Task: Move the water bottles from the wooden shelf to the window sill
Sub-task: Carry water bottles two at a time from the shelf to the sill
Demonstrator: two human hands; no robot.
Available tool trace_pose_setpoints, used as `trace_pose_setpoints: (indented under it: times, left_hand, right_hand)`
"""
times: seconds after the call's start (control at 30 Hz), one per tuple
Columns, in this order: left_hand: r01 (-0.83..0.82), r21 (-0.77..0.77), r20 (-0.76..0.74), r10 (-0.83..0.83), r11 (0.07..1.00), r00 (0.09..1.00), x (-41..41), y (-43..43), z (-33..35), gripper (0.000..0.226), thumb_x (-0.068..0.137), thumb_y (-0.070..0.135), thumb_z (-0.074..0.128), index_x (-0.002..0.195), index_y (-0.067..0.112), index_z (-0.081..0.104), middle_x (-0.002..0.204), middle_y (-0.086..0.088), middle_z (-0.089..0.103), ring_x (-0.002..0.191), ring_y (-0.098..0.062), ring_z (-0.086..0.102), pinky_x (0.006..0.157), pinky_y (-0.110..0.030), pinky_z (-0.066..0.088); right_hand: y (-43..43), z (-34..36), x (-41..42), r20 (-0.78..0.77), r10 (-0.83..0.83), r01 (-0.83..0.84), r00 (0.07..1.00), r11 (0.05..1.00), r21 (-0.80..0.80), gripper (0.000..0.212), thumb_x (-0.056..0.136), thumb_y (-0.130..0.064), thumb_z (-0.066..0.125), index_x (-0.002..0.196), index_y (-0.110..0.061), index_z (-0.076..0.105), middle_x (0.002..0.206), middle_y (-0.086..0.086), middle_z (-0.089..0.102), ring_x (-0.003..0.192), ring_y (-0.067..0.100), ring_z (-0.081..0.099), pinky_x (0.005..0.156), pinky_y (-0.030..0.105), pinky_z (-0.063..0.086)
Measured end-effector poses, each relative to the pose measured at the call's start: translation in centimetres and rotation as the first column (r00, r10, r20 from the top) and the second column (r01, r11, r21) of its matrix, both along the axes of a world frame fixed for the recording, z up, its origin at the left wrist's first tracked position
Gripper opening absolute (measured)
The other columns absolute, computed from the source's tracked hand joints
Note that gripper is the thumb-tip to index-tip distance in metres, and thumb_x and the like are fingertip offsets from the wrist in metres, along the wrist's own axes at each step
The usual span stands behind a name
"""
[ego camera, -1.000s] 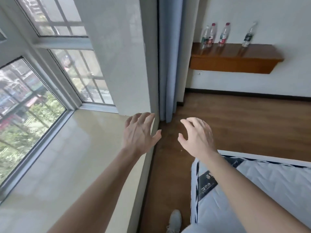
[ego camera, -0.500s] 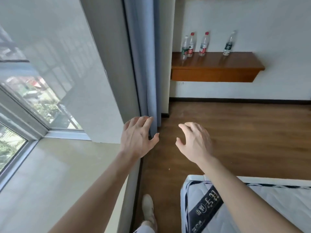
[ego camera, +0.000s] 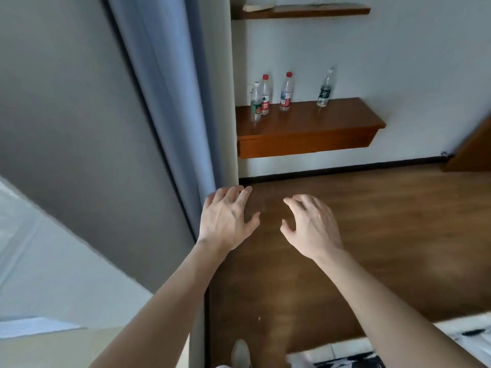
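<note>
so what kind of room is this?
Most likely a bedroom in a home or rental: a mattress corner at bottom right, a long blue curtain beside the window recess, wood flooring, and a wall-mounted wooden shelf holding four water bottles.

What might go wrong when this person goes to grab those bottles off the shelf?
Two risks stand out. The green-label bottle and a red-cap bottle stand so close together at the left end of the wooden shelf that taking one may topple the other. The dark-label bottle stands alone, far to the right, so it probably needs a separate reach. Both the left hand and right hand are empty and open, with bare floor between them and the shelf.
</note>
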State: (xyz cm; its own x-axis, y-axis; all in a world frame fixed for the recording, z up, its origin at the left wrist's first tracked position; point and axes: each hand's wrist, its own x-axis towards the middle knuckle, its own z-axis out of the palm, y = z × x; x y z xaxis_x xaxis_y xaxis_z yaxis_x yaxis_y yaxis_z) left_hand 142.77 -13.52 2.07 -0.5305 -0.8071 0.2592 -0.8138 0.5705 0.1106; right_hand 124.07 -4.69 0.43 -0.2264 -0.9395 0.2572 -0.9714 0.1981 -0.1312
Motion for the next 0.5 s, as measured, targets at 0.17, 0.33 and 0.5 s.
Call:
trace_pose_setpoints:
  times: [0.17, 0.33, 0.5]
  left_hand:
    - [0.085, 0.022, 0.017, -0.086, 0.996, 0.996, -4.9, -7.0, 0.3, 0.062, 0.091, 0.061, 0.043, 0.144, 0.028, 0.042, 0.143, 0.000, 0.053, 0.134, -0.026, 0.045, 0.110, -0.048, 0.039]
    - [0.167, 0.043, 0.026, -0.169, 0.985, 0.985, -10.0, -11.8, -0.5, 0.062, 0.091, 0.062, 0.041, 0.145, 0.030, 0.041, 0.144, 0.004, 0.051, 0.134, -0.021, 0.044, 0.111, -0.045, 0.037]
    - [0.220, 0.068, 0.024, -0.222, 0.973, 0.975, -16.2, -16.5, -1.3, 0.063, 0.090, 0.064, 0.042, 0.145, 0.033, 0.039, 0.147, 0.006, 0.047, 0.136, -0.018, 0.041, 0.115, -0.042, 0.034]
  right_hand:
    - [-4.9, 0.4, -3.3, 0.003, -0.096, 0.096, 0.995, 0.995, 0.032, 0.051, 0.087, -0.043, 0.065, 0.133, -0.022, 0.061, 0.132, 0.007, 0.062, 0.124, 0.026, 0.057, 0.106, 0.043, 0.047]
    - [-8.2, -0.2, -7.4, 0.015, -0.204, 0.203, 0.979, 0.978, 0.048, 0.049, 0.087, -0.042, 0.064, 0.132, -0.022, 0.062, 0.131, 0.005, 0.062, 0.125, 0.025, 0.057, 0.108, 0.042, 0.046]
    - [-11.6, -1.2, -12.6, 0.026, -0.277, 0.276, 0.960, 0.960, 0.053, 0.048, 0.089, -0.043, 0.061, 0.133, -0.025, 0.058, 0.134, 0.003, 0.060, 0.129, 0.021, 0.053, 0.109, 0.039, 0.041]
